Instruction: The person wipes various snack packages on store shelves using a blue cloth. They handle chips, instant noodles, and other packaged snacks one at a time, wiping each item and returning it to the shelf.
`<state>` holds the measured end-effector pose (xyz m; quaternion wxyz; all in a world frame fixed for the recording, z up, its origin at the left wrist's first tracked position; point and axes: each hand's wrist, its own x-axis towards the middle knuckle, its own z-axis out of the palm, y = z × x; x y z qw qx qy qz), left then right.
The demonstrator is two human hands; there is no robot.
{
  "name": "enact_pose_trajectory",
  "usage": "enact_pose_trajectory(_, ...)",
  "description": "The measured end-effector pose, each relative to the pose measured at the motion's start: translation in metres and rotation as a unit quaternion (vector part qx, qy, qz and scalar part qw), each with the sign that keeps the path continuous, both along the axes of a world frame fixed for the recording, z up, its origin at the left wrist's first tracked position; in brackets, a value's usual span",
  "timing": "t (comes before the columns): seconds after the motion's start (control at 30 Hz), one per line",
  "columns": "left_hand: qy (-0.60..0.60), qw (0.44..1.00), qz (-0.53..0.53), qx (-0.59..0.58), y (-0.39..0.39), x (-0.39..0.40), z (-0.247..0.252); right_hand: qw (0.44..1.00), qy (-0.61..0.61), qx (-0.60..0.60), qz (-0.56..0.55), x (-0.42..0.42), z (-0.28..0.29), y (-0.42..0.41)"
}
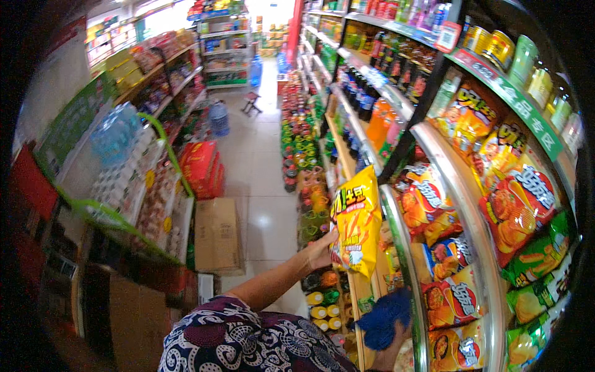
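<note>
A yellow snack bag [357, 223] is upright in my left hand [321, 251], which grips it by its left side. My right hand [395, 342], low beside the shelf, holds a bunched dark blue cloth [383, 316]. The cloth is blurred and covers part of the fingers. Just right of both hands runs the metal-railed edge of a snack shelf [420, 321]. Orange snack bags [450, 297] stand on it, facing outward. Farther right are a red snack bag [518, 207] and a green one [539, 249].
Bottles [302, 125] line the floor along the right shelves. On the left stand a rack of eggs [155, 200] with a green rim, a cardboard box [217, 232] and red boxes [201, 167]. A tiled aisle [267, 204] runs ahead past a small stool [251, 103] and a water jug [218, 118].
</note>
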<state>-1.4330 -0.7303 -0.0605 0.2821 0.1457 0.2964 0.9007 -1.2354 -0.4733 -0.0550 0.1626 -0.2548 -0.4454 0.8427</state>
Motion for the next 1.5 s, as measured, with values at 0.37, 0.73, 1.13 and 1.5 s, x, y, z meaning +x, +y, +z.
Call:
enact_pose_trajectory(0.37,0.048,0.963,0.117,-0.239,-0.046,0.085,0.013,0.614,0.286,0.709,0.195,-0.1,0.093,-0.092)
enact_pose_trajectory(0.73,0.14,0.954,0.163,-0.21,-0.067,0.028,0.034,0.663,0.232,0.705,0.097,-0.186,0.107,-0.101)
enact_pose_trajectory(1.13,0.288,0.869,0.183,-0.358,-0.075,-0.052,0.041,0.532,0.229,0.81,0.092,-0.233,0.136,-0.173)
enact_pose_trajectory(1.5,0.061,0.972,0.054,-0.223,-0.079,-0.048,0.039,0.7,0.039,0.703,0.115,-0.177,0.07,-0.093)
